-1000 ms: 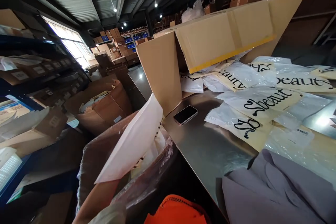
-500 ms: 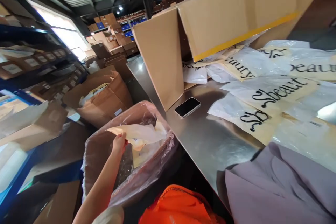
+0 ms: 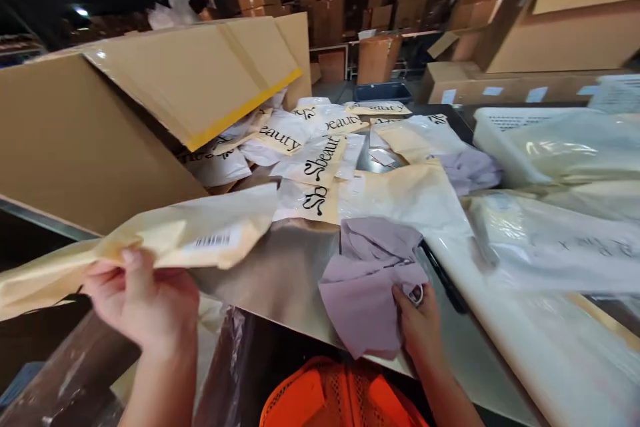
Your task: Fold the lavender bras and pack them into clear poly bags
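My left hand (image 3: 145, 287) is closed on a cream-and-white plastic bag (image 3: 175, 233) that carries a barcode label. The bag is held up above the lined bin (image 3: 230, 347), left of the metal table. My right hand (image 3: 420, 313) grips a folded mauve cloth garment (image 3: 373, 280) at its right edge, over the table's front edge. A small silvery ring shape shows by those fingers. Beyond the garment lie several printed plastic bags (image 3: 320, 160) with "beauty" lettering.
An open cardboard box (image 3: 165, 73) stands on its side at the table's left. To the right are a white basket (image 3: 500, 127), more filled bags (image 3: 565, 240) and a thin black object (image 3: 443, 277). Another mauve garment (image 3: 465, 170) lies farther back.
My view has turned right. My left hand has lifted the plastic bag up out of the lined bin. My right hand is now in view, holding the mauve garment.
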